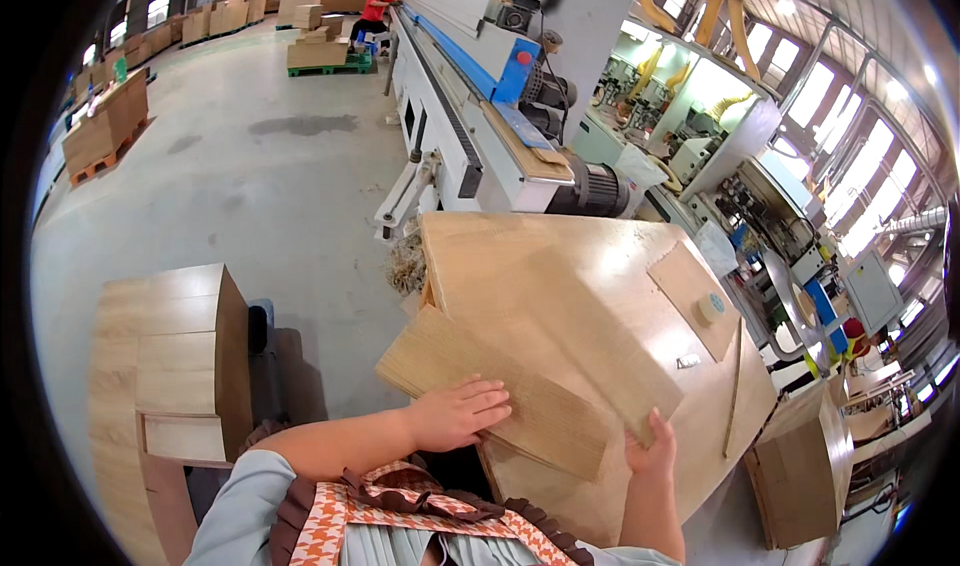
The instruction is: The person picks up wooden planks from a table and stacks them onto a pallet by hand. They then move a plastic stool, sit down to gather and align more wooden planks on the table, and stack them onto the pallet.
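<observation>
You get bright daylight from the windows (850, 166) at right, glare on the worktable (520, 256), and fisheye-bent, dark-rimmed edges.

left hand (455, 414) flat, right hand (652, 454) gripping

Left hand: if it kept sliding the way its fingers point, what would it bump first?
Probably nothing soon. The left hand lies flat on the wooden panel, fingers pointing right along it; farther on, maybe the right hand.

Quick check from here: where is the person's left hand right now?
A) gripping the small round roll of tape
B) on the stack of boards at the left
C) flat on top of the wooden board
C: the left hand lies palm-down on the wooden board, while the right hand holds its near edge.
</observation>
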Action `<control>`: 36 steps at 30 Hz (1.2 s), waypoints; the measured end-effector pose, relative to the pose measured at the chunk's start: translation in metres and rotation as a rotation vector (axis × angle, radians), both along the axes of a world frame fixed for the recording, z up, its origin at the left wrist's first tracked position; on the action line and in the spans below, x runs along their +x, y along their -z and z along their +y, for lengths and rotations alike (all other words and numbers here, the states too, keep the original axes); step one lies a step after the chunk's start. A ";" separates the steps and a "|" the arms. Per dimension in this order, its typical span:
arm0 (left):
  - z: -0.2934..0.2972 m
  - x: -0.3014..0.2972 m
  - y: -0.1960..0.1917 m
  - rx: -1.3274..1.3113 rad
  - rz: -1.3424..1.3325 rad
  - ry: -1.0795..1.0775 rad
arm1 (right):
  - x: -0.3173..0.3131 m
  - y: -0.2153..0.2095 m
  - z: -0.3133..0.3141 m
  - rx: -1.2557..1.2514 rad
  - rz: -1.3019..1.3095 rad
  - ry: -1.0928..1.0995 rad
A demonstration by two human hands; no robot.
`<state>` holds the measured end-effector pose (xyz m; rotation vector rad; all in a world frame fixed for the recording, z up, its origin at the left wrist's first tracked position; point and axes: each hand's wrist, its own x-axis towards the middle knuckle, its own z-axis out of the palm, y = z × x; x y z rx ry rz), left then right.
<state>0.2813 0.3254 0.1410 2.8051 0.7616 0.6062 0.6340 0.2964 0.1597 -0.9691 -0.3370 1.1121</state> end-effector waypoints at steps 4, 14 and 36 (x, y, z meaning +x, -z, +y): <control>-0.020 0.007 -0.011 0.405 -0.019 -0.002 | -0.022 0.000 -0.036 -0.007 -0.089 -0.183; -0.016 0.005 0.006 0.297 0.064 -0.166 | -0.023 -0.024 0.009 0.025 -1.496 -0.183; 0.032 0.014 0.019 0.559 0.036 -0.039 | -0.193 -0.027 0.419 0.018 0.006 -0.228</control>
